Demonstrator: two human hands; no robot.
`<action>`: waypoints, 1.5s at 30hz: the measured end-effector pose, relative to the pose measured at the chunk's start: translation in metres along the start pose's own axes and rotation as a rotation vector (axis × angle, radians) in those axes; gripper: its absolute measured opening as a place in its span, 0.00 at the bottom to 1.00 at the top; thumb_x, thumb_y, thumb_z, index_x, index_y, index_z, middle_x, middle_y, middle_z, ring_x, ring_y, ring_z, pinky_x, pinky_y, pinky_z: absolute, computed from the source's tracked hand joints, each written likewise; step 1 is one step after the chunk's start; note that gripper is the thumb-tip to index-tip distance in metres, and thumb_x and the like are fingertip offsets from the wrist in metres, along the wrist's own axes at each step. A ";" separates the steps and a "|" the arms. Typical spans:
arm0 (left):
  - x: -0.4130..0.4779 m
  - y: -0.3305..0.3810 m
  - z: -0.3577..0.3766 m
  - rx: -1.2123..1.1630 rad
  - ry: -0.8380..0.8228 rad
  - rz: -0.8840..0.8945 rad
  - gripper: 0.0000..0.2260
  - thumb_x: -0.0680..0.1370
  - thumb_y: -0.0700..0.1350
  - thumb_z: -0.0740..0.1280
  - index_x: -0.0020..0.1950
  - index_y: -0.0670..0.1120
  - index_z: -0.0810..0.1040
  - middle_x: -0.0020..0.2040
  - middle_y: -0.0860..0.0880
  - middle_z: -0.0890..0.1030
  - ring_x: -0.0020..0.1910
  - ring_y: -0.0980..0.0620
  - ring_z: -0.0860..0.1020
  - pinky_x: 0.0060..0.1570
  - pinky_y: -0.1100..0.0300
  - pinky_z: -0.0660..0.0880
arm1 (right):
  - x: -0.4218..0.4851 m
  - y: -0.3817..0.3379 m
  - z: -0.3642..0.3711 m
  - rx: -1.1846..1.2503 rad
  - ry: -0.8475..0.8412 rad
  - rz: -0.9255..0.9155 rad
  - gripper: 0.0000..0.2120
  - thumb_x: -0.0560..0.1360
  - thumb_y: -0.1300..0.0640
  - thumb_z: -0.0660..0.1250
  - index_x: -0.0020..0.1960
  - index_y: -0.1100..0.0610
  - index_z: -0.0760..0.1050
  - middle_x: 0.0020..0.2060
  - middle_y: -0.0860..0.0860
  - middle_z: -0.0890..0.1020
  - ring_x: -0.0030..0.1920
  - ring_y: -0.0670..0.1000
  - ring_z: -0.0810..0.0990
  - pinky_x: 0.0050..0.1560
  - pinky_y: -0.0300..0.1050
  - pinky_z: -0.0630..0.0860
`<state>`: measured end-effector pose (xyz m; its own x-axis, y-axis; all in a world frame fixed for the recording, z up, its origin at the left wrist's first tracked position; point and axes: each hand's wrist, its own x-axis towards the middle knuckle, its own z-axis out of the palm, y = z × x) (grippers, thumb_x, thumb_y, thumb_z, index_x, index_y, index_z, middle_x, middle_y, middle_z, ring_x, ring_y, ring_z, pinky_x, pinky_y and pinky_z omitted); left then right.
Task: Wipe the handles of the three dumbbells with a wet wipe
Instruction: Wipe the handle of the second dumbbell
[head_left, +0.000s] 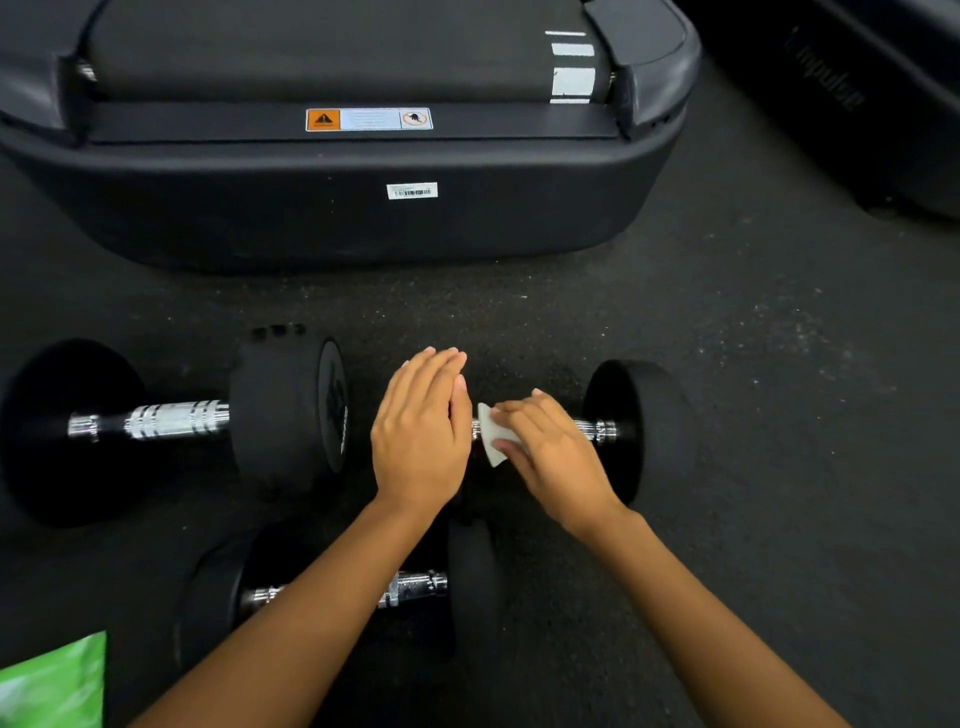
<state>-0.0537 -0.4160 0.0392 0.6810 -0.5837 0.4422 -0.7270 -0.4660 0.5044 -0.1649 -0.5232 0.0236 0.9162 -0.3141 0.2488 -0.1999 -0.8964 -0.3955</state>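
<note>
Both bare forearms reach forward; left hand (421, 431) lies flat, fingers straight together; right hand (550, 452) pinches a wipe (489, 439).

"Impulse" on rt machine (857, 130); warning-triangle sticker (369, 119) on treadmill (332, 223), txt unreadable.

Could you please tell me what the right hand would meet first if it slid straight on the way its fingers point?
Most likely the left hand, just beyond the wet wipe that the right hand holds on the dumbbell handle; depth is unclear, so it may pass below.
</note>
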 end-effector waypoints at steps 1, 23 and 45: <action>0.000 0.000 0.000 -0.001 -0.002 -0.001 0.18 0.80 0.46 0.53 0.61 0.40 0.78 0.59 0.46 0.80 0.63 0.48 0.74 0.64 0.49 0.70 | -0.002 0.002 -0.002 0.002 0.006 0.003 0.12 0.74 0.60 0.68 0.56 0.62 0.76 0.53 0.54 0.80 0.55 0.51 0.76 0.70 0.42 0.58; 0.003 0.000 0.001 0.010 0.002 -0.003 0.18 0.80 0.46 0.53 0.60 0.40 0.78 0.59 0.45 0.80 0.63 0.48 0.74 0.64 0.49 0.70 | 0.002 -0.016 0.022 -0.013 0.020 -0.034 0.14 0.75 0.63 0.59 0.59 0.66 0.73 0.55 0.58 0.79 0.57 0.55 0.74 0.71 0.49 0.57; 0.000 0.000 0.000 -0.001 -0.001 -0.003 0.19 0.80 0.46 0.53 0.61 0.41 0.78 0.59 0.46 0.79 0.64 0.48 0.74 0.64 0.49 0.70 | 0.017 -0.001 -0.010 -0.131 -0.165 0.180 0.14 0.81 0.58 0.52 0.51 0.61 0.76 0.45 0.56 0.80 0.47 0.54 0.73 0.58 0.46 0.65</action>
<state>-0.0537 -0.4163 0.0397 0.6827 -0.5831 0.4403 -0.7251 -0.4667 0.5064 -0.1527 -0.5311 0.0370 0.9039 -0.4264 0.0328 -0.3980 -0.8669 -0.3001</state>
